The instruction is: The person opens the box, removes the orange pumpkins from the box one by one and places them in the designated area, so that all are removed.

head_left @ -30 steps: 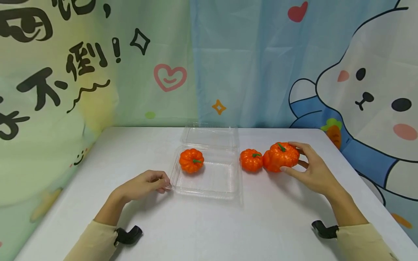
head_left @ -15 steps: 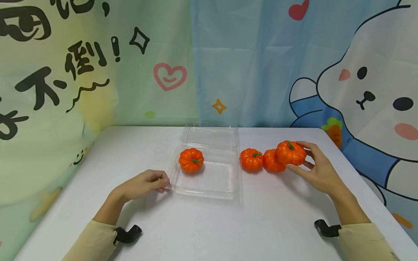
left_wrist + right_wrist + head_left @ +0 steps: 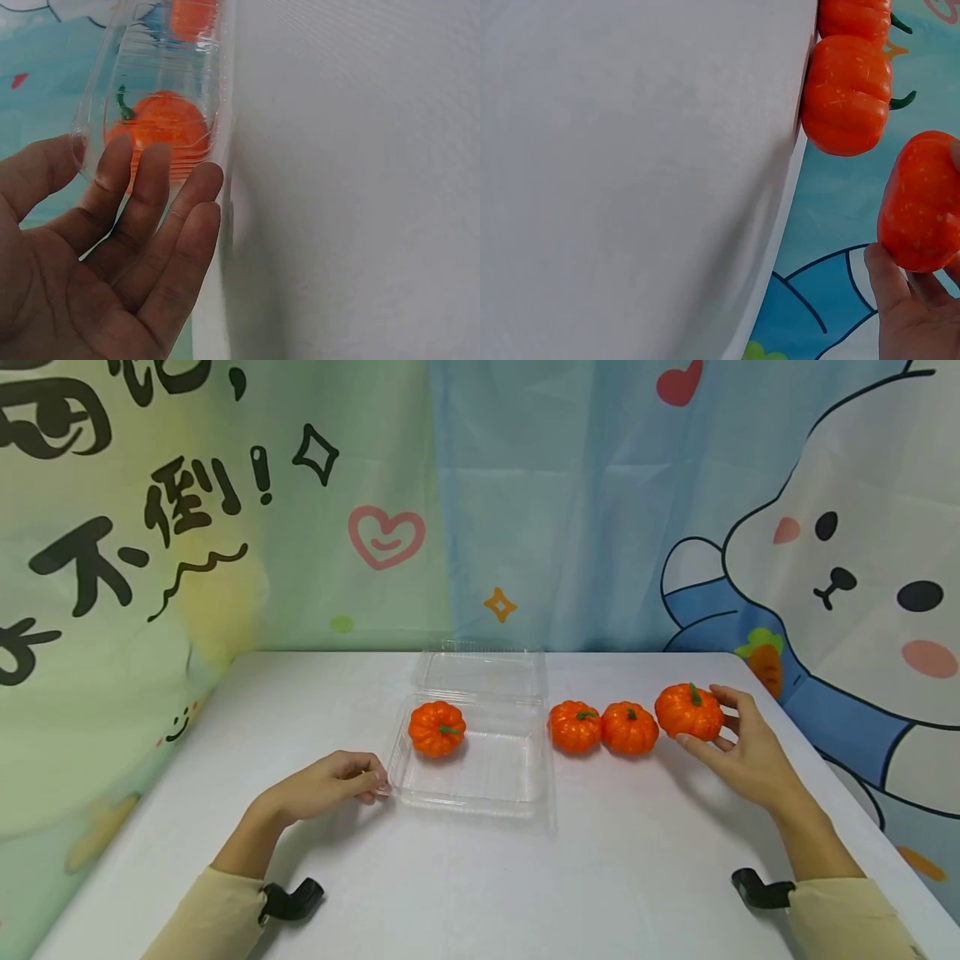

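Note:
My right hand [image 3: 750, 760] grips a small orange pumpkin [image 3: 687, 713] with a green stem, thumb on the near side and fingers behind. It is held above the table; in the right wrist view this pumpkin [image 3: 919, 206] hangs apart from the others. Two similar pumpkins, a middle one [image 3: 629, 728] and a left one [image 3: 574, 727], sit side by side on the table. My left hand [image 3: 330, 787] pinches the near left edge of an open clear plastic clamshell box [image 3: 495, 777]. One pumpkin [image 3: 437, 729] sits in the box's left part, also visible through its wall in the left wrist view.
The box's lid [image 3: 480, 674] lies folded back toward the far table edge. A white table [image 3: 480, 885] spreads beneath everything. Behind it hangs a printed cloth [image 3: 525, 510] with a cartoon bear. A black wrist mount [image 3: 294, 900] sticks out from each sleeve.
My right hand has carried its pumpkin to the right, from in front of the middle pumpkin, which now shows fully. My left hand stays at the box edge.

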Demonstrator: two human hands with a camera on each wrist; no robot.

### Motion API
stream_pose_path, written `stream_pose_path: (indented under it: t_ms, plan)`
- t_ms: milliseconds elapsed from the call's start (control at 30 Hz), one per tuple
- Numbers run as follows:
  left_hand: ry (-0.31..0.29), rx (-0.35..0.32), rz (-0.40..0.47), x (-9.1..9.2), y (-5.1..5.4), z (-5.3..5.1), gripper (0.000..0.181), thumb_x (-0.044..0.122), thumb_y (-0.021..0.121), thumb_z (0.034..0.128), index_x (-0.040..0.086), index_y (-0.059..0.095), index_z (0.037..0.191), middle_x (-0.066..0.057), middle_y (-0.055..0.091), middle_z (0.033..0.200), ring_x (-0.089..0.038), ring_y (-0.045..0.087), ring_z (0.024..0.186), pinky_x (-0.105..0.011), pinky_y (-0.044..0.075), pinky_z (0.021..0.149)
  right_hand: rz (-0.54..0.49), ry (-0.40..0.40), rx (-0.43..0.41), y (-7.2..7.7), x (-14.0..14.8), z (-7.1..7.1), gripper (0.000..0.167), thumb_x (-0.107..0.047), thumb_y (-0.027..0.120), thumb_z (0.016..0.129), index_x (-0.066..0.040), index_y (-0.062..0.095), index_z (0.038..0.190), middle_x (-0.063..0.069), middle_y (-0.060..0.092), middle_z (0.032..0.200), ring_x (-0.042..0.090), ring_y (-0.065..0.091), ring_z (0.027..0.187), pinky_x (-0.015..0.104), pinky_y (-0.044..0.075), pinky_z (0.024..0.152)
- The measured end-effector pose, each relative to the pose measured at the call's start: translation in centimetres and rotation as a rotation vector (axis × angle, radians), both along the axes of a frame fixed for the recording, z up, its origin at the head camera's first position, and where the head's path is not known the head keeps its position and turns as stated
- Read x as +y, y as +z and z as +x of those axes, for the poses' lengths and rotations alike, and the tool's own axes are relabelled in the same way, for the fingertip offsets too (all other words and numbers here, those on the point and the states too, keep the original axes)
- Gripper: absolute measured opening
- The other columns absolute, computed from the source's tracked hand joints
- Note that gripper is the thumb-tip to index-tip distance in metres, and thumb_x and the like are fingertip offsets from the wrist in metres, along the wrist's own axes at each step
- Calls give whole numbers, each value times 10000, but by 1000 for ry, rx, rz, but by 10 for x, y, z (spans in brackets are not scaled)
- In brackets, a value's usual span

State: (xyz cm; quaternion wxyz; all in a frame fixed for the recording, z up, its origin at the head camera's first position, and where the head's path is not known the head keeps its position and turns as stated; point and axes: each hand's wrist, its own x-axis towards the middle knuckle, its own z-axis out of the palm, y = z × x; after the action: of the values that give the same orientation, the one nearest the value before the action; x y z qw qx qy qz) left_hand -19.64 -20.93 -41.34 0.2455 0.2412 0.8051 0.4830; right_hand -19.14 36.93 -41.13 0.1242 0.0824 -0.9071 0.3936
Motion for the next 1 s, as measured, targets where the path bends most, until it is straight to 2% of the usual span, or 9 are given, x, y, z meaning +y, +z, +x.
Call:
stream_pose_path:
  t_ms: [200, 233, 267, 333, 367, 433, 467, 667, 1000]
  plan:
    - [-1, 9, -5, -1, -5, -1, 211, 182, 538, 1070, 3, 649, 1057, -164, 691, 1083, -283, 649, 1035, -268, 546, 927, 76, -16, 47, 0, -1, 0, 884, -185, 796, 907, -13, 263, 1592, 327, 352, 1459, 544, 432, 1239, -31, 364, 800]
    - [0, 9, -3, -1, -5, -1, 208, 180, 539, 1069, 4, 650, 1056, -163, 690, 1081, -282, 649, 1035, -267, 546, 927, 95, -21, 57, 0, -1, 0, 859, -190, 797, 906, -8, 296, 1579, 318, 370, 1435, 525, 439, 1229, -3, 402, 809]
    - [1, 9, -1, -1, -5, -1, 208, 180, 539, 1069, 4, 650, 1056, -163, 690, 1079, -281, 648, 1034, -266, 546, 927, 115, -25, 66, 0, -1, 0, 834, -192, 798, 904, 2, 325, 1563, 313, 384, 1413, 511, 443, 1221, 62, 474, 834]
    - [1, 9, 2, -1, -5, -1, 208, 178, 539, 1069, 2, 650, 1056, -163, 689, 1080, -279, 649, 1033, -268, 547, 926, 142, -33, 70, -1, -1, -1, 808, -196, 800, 901, 21, 354, 1540, 311, 398, 1389, 502, 442, 1217, 286, 577, 897]
    - [1, 6, 7, -1, -5, -1, 206, 173, 539, 1068, -1, 649, 1055, -162, 688, 1079, -278, 649, 1033, -269, 548, 927, 153, -38, 65, -1, -1, -1, 808, -199, 799, 902, 29, 353, 1536, 316, 396, 1389, 507, 438, 1215, 424, 586, 910]
    - [-2, 4, 12, -1, -5, -1, 208, 171, 539, 1068, -5, 648, 1052, -162, 687, 1073, -280, 648, 1028, -275, 549, 927, 174, -50, 48, -3, -1, -2, 815, -215, 792, 907, 45, 340, 1534, 331, 386, 1393, 520, 425, 1217, 664, 511, 900]
    - [-2, 5, 11, -1, -4, -1, 210, 171, 537, 1068, -6, 648, 1049, -160, 685, 1068, -282, 647, 1024, -278, 549, 927, 181, -56, 37, -4, -1, -2, 820, -225, 787, 911, 54, 331, 1533, 341, 379, 1396, 530, 416, 1222, 717, 473, 897]
    - [-10, 14, 16, 0, -5, -2, 218, 173, 536, 1070, -12, 646, 1036, -160, 675, 1045, -284, 645, 1013, -290, 553, 931, 230, -82, -26, -4, 0, -3, 839, -298, 762, 933, 79, 310, 1530, 366, 365, 1417, 554, 398, 1253, 725, 466, 923]
    - [-12, 3, 23, -1, -7, -2, 237, 188, 526, 1076, -16, 640, 1037, -167, 680, 1065, -282, 646, 1041, -291, 554, 943, 310, -77, -68, -2, -2, -5, 836, -337, 741, 947, 115, 318, 1509, 396, 381, 1422, 569, 407, 1250, 723, 456, 954]
